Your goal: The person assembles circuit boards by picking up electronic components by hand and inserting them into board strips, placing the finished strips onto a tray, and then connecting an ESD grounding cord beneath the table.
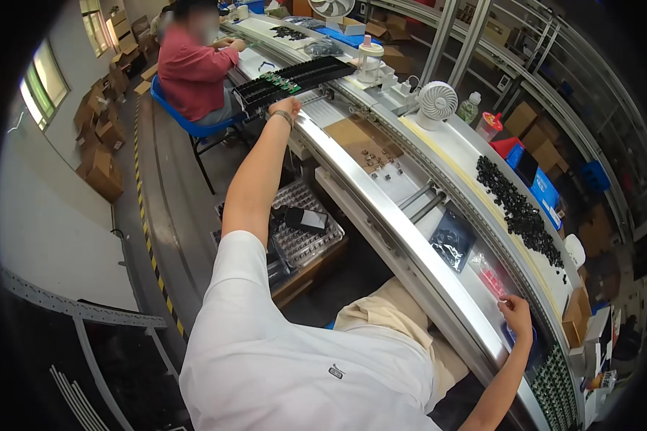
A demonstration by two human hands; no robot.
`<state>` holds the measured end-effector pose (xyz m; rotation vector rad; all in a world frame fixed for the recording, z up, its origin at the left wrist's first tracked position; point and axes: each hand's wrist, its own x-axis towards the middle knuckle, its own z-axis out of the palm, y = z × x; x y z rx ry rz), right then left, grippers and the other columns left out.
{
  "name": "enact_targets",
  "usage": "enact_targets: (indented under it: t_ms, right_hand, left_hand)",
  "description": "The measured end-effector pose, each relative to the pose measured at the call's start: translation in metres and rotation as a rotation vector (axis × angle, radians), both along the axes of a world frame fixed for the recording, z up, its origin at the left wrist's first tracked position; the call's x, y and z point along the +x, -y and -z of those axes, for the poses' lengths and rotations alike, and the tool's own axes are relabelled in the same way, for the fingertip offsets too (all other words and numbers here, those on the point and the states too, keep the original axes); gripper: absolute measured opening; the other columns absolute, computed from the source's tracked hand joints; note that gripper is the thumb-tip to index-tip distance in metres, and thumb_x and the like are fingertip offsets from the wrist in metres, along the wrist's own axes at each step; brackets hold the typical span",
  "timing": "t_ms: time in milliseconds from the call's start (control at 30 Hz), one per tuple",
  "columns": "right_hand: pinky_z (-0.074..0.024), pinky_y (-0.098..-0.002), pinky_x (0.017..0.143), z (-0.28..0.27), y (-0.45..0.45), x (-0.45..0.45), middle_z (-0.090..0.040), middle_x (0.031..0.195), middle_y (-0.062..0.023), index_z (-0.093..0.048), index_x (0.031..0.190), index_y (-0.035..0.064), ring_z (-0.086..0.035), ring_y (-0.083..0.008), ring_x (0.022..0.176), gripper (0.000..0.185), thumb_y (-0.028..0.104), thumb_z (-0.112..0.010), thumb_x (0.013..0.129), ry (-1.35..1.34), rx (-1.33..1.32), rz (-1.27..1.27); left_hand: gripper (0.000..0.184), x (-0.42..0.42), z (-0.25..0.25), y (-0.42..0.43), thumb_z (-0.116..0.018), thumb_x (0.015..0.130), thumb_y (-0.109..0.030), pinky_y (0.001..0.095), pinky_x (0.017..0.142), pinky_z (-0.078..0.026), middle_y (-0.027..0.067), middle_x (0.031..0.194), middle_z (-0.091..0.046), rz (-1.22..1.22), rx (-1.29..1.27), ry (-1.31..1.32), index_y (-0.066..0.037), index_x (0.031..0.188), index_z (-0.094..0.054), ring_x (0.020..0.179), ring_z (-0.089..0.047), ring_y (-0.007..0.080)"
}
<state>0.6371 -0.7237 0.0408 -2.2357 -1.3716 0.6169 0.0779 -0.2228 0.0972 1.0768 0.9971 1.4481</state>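
Observation:
My left hand (285, 108) is at the near edge of a long black rack (316, 72), its fingers curled around something too small to make out. Green circuit boards (281, 82) lie in the rack just beyond it. Over the right part of the bench, my right hand (516, 314) has thumb and fingers pinched together, what they hold being unclear. Its fingertips are at the lower end of a clear bag of pink parts (490, 279). A dark plastic packet (451, 240) lies further up the bench.
A co-worker in red (194, 72) sits at the far left. Small metal parts (377, 161) lie on brown card. A white fan (436, 105), a pile of black parts (514, 205) and a green board stack (554, 388) line the bench. Below stands a tray of parts (302, 241).

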Motion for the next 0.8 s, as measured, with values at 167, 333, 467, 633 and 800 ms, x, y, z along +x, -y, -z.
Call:
enact_targets:
  t_ms: [167, 333, 467, 633, 800]
  right_hand:
    - [-0.0424, -0.0252, 0.058, -0.001, 0.000, 0.000, -0.061, 0.068, -0.0040, -0.074, 0.098, -0.0068, -0.050, -0.0117, 0.061, 0.020, 0.005, -0.070, 0.083, -0.033, -0.025, 0.033]
    - [-0.0423, -0.0252, 0.058, 0.000, 0.001, 0.002, -0.061, 0.068, -0.0040, -0.075, 0.099, -0.0063, -0.050, -0.0116, 0.061, 0.020, 0.005, -0.071, 0.082, -0.020, -0.035, 0.036]
    - [-0.0429, -0.0259, 0.058, 0.004, 0.007, 0.006, -0.061, 0.068, -0.0040, -0.075, 0.099, -0.0053, -0.051, -0.0125, 0.061, 0.021, 0.006, -0.072, 0.082, 0.006, -0.038, 0.035]
    - [-0.0443, -0.0270, 0.058, 0.003, 0.005, 0.007, -0.060, 0.068, -0.0042, -0.076, 0.100, -0.0030, -0.051, -0.0140, 0.060, 0.023, 0.010, -0.074, 0.081, 0.024, -0.057, 0.026]
    - [-0.0440, -0.0265, 0.058, -0.003, 0.003, 0.001, -0.062, 0.069, -0.0042, -0.076, 0.101, -0.0032, -0.052, -0.0132, 0.060, 0.023, 0.007, -0.072, 0.081, 0.041, -0.092, 0.008]
  left_hand:
    - [0.013, -0.002, -0.007, -0.016, -0.071, 0.087, -0.009, 0.0212, 0.052, -0.050, 0.0094, 0.078, -0.074, 0.008, 0.005, 0.067, 0.001, 0.093, -0.075, 0.060, -0.065, 0.0128]
    - [0.013, -0.003, -0.018, -0.029, -0.071, 0.088, -0.008, 0.0208, 0.052, -0.050, 0.0102, 0.080, -0.074, 0.017, 0.010, 0.108, 0.003, 0.095, -0.074, 0.061, -0.065, 0.0127]
    - [0.014, -0.003, -0.020, -0.027, -0.071, 0.088, -0.007, 0.0204, 0.052, -0.050, 0.0109, 0.081, -0.074, 0.047, 0.022, 0.127, 0.003, 0.097, -0.074, 0.062, -0.065, 0.0126]
    - [0.015, -0.005, -0.023, -0.021, -0.071, 0.088, -0.006, 0.0199, 0.053, -0.049, 0.0117, 0.083, -0.074, 0.088, 0.051, 0.151, 0.004, 0.099, -0.073, 0.062, -0.065, 0.0124]
    - [0.017, -0.009, -0.029, -0.021, -0.071, 0.089, -0.005, 0.0194, 0.053, -0.049, 0.0125, 0.085, -0.075, 0.105, 0.059, 0.176, 0.005, 0.102, -0.072, 0.063, -0.065, 0.0123]
